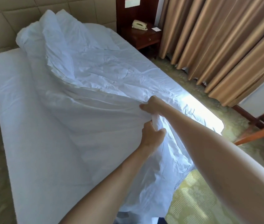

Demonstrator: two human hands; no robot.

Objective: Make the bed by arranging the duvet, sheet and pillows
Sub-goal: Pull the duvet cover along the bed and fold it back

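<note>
In the head view, a person stood at the foot of a bed (31, 143) and reached both bare arms forward over it. The left hand (152, 136) gripped a bunched fold of the white sheet (112, 81), its fingers curled round the cloth and the thumb pressed over the top. The right hand (150, 105) was just beyond it, farther up the bed, fingers also curled round the same gathered edge. The two hands were close together, with a short twist of fabric showing between them.

The sheet was lifted at the hands and drawn taut, so creases fanned from the grip toward the head of the bed. It covered the right half of the mattress and hung over the near corner toward the floor. The left half of the mattress lay bare under its white pad. At the far end the cloth was heaped against the padded headboard (14, 13); whether a pillow lay under the heap could not be told.

A dark wooden nightstand (142, 38) stood right of the headboard, with a cream telephone (139, 25) on it. Tan curtains (217, 38) hung along the right side, and a wooden chair frame (260, 130) stood near them on the patterned carpet (200, 199).
</note>
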